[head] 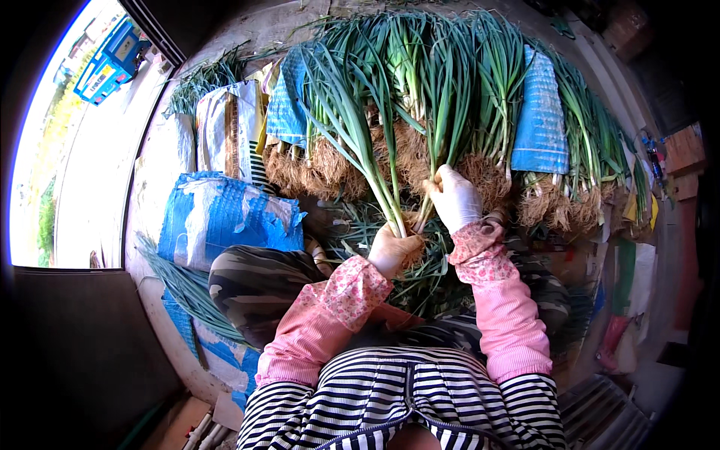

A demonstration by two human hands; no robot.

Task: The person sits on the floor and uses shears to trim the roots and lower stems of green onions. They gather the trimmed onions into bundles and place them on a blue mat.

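Observation:
Both of my hands wear pale gloves, with pink floral sleeve covers on the forearms. My left hand (pixel 392 251) grips the white stems of green onions (pixel 376 179) just above their roots; the long green leaves fan up and to the left. My right hand (pixel 453 197) pinches the lower stem of another green onion (pixel 426 209), whose white base leans towards my left hand. The brown roots (pixel 415 254) hang beside my left hand's fingers. Beyond my hands lies a long row of green onion bunches (pixel 450 84), their shaggy roots facing me.
A torn blue woven sack (pixel 228 216) lies on the left near my knee, with more green leaves (pixel 188 292) below it. Another blue sack (pixel 541 112) covers part of the row. Loose leaves (pixel 343 233) litter the floor between my legs. An open doorway is at far left, with a blue crate (pixel 107 64) outside.

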